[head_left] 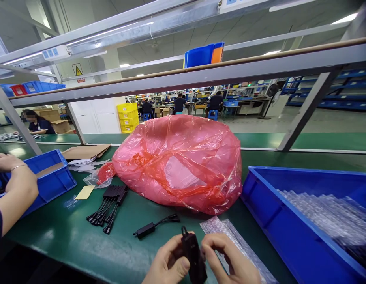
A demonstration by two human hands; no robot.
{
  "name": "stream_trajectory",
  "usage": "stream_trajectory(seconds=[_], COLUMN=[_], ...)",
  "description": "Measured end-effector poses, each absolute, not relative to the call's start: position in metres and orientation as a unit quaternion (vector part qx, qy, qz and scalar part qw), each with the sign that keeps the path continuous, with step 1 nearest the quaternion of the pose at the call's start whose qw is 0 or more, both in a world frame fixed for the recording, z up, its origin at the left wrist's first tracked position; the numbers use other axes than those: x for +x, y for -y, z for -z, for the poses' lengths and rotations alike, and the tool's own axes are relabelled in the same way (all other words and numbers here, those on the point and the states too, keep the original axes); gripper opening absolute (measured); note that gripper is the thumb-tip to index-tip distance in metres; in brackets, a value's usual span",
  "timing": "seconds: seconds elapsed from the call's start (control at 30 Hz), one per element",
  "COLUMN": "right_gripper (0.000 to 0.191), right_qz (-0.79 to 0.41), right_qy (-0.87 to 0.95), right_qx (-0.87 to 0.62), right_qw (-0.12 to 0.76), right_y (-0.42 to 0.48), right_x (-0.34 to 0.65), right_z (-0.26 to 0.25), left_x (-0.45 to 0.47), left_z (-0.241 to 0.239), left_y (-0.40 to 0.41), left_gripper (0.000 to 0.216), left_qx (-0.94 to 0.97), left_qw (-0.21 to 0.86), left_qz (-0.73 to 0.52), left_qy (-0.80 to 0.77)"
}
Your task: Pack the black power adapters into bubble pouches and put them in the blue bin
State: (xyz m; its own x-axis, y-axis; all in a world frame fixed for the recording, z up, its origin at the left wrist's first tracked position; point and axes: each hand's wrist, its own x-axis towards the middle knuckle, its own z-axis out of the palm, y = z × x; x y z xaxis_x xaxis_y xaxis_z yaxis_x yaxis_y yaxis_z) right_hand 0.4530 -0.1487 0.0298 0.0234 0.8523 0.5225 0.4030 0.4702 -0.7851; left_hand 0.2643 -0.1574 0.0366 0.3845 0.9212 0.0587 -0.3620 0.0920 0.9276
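Note:
My left hand (pixel 169 260) grips a small black adapter box (pixel 193 252) with a loop of cable at its top, held upright near the front edge of the table. At the box's right side is my right hand (pixel 228 258), its thumb and fingers pinched together; what lies between them is hidden. Just beyond my hands a similar black adapter with short cable tails (pixel 145 230) lies on the green table. Farther left sits a row of several such black adapters (pixel 114 193), cables toward me. Clear bubble-wrap sleeves (pixel 239 240) lie partly under my right hand.
A large red plastic bag (pixel 183 165) fills the middle. At right stands a blue bin (pixel 277 221) of bubble-wrap sleeves. A co-worker's arm (pixel 19 185) reaches over a blue bin (pixel 52 177) at left. Papers (pixel 85 163) and a yellow card (pixel 85 192) lie nearby. A shelf crosses above.

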Motion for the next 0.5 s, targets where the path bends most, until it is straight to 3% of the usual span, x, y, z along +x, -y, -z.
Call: stream_trajectory(seconds=[0.1,0.2,0.33,0.5], right_gripper=[0.036,0.028,0.015,0.025], right_qz=[-0.216,-0.205,-0.14,-0.092], right_qy=[0.702,0.746,0.756,0.755], right_qx=[-0.548,-0.577,-0.619,-0.641], right_qw=[0.401,0.26,0.159,0.104], right_y=[0.116,0.076,0.029,-0.009], right_x=[0.472,0.485,0.474,0.453], right_z=[-0.018,-0.004,0.014,0.027], left_x=[0.25,0.239,0.242,0.248], left_z=[-0.025,-0.015,-0.003,0.003], left_y=[0.153,0.149,0.147,0.143], left_gripper=[0.056,0.051,0.058,0.056], left_qx=[0.426,0.384,0.38,0.373], left_qw=[0.66,0.648,0.655,0.659], left_qz=[-0.528,-0.562,-0.559,-0.567], left_qy=[-0.323,-0.342,-0.337,-0.323])
